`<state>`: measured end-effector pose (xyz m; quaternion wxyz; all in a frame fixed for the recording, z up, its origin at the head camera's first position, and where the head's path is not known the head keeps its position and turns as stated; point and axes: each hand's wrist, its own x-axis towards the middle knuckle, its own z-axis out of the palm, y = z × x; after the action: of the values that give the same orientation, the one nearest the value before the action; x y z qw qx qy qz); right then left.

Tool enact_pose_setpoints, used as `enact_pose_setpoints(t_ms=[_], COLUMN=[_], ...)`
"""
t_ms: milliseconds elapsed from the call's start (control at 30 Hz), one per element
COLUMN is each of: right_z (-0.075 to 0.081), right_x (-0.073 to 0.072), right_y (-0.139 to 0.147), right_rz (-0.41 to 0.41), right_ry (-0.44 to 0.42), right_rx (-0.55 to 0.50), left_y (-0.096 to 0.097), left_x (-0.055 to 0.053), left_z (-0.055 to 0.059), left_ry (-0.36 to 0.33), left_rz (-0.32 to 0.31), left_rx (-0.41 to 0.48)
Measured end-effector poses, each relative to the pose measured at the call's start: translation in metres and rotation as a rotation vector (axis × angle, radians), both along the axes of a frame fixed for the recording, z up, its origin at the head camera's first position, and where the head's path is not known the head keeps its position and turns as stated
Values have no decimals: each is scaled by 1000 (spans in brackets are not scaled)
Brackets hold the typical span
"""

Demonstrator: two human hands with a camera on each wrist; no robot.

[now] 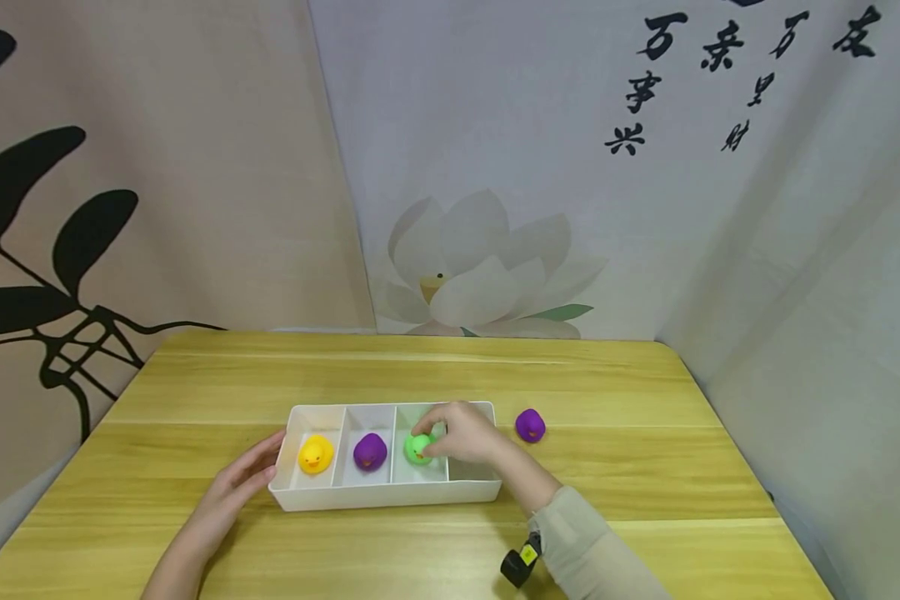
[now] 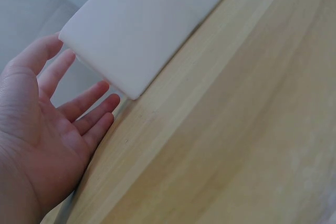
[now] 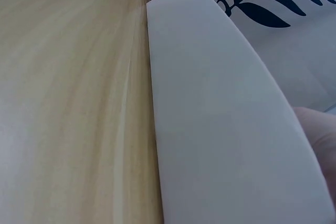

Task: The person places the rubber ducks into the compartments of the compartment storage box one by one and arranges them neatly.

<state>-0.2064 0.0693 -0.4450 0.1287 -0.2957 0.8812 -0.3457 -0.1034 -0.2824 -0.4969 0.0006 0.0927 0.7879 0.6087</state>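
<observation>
left hand (image 1: 234,487): fingers spread and fairly straight, fingertips at the left end of the long white plastic tray with divided compartments (image 1: 386,497), bracing it by the look of it. tray sits on the yellow wood-grain table (image 1: 645,475). first compartment: small yellow rubber duck (image 1: 316,455). second: small rounded purple toy (image 1: 370,452). third: small bright green duck (image 1: 417,450), with the right hand (image 1: 461,431) over it, thumb and fingertips pinching it. can't tell whether the green duck touches the compartment floor.

to handle it well: light pinch on both sides, likely soft and squeezable; move straight up or down so knuckles miss the dividers; a steady left hand should stop the tray sliding; let fingers part fully before pulling away, else the duck may tip.

in the way: dividers close on either side of the pinch; right hand and forearm cross the fourth compartment, so its contents can't be fully told. second purple toy (image 1: 530,426) on the table just past the tray's right end, near the right forearm, could get knocked. black wrist device (image 1: 521,562) hangs by the beige sleeve (image 1: 596,542), low over the table. pale printed curtain (image 1: 510,100) behind, clear of the work.
</observation>
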Motion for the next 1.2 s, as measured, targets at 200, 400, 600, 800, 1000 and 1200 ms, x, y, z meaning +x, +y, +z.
enact_pose_setpoints(t_ms=[200, 400, 600, 800, 1000, 1200], right_z=[3, 5, 4, 7, 16, 24], right_x=[-1, -1, -1, 1, 8, 19], right_y=[-2, -3, -3, -1, 9, 25], right_rz=[2, 19, 24, 15, -41, -101], right_ry=[-9, 14, 54, 70, 92, 97], right_rx=[41, 82, 111, 95, -22, -194], left_y=[0, 0, 0, -1, -1, -1], left_x=[0, 1, 1, 1, 1, 2], left_z=[1, 0, 0, 0, -1, 0], left_ry=[-1, -1, -4, 3, -6, -1], left_rz=[6, 9, 3, 4, 8, 9], left_rx=[0, -2, 4, 4, 9, 3])
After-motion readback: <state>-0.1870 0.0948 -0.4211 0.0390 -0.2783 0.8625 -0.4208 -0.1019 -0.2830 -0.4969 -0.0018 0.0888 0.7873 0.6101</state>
